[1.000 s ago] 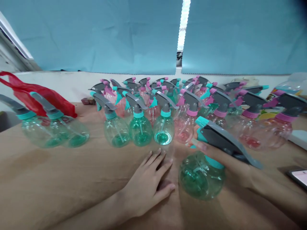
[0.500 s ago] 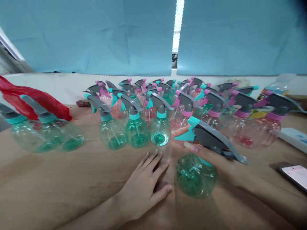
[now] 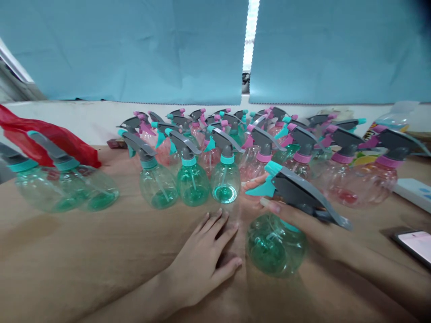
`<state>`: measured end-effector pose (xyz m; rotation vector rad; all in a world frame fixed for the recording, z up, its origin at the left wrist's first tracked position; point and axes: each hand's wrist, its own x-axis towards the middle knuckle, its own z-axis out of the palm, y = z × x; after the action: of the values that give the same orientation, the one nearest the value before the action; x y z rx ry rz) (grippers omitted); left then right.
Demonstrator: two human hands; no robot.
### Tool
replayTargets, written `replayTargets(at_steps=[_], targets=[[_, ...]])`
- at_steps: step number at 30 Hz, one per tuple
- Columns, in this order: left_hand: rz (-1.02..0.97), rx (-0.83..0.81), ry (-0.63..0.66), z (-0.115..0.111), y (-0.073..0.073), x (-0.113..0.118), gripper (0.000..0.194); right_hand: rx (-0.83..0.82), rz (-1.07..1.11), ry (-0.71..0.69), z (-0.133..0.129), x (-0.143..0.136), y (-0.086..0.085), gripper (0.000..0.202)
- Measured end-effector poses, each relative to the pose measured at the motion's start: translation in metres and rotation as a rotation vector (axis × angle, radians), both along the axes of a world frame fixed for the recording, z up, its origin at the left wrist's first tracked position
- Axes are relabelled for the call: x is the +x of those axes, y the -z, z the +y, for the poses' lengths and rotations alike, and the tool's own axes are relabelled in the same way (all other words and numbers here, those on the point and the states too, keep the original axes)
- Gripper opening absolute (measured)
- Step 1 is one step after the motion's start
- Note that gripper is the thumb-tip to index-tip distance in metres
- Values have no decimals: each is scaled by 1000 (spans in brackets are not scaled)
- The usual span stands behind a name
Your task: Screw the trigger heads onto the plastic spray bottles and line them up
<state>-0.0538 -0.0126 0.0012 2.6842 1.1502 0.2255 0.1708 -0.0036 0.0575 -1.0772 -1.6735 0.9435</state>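
Observation:
My right hand (image 3: 303,220) is wrapped round the neck of a green spray bottle (image 3: 274,249), below its grey and turquoise trigger head. The bottle leans slightly, its base at or near the table. Palm down on the brown table (image 3: 111,264), my left hand (image 3: 205,255) rests with its fingers spread, holding nothing. Just beyond its fingertips stands a clear-green spray bottle (image 3: 226,179), with another green spray bottle (image 3: 191,181) beside it. Behind my right hand is a pink spray bottle (image 3: 257,163) with a grey and pink head.
Several green and pink spray bottles fill the back. Two green spray bottles (image 3: 97,188) stand at the left, before a red plastic bag (image 3: 50,141). At the right lie a phone (image 3: 415,244) and a white box (image 3: 414,193). Blue curtains (image 3: 134,54) hang behind.
Almost nothing differs. Both hands and the held bottle keep their places; the view has shifted very slightly.

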Motion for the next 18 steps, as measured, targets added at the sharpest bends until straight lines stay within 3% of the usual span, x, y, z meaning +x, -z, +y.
replayTargets(at_steps=[7, 13, 18], targets=[[19, -15, -1, 0, 0, 0, 57, 130, -11, 8, -1, -5, -9, 9], [29, -18, -5, -1, -1, 0, 57, 35, 12, -36, 0, -4, -5, 15], [18, -21, -8, 0, -3, 1, 57, 94, -40, 23, 0, -2, -8, 14]])
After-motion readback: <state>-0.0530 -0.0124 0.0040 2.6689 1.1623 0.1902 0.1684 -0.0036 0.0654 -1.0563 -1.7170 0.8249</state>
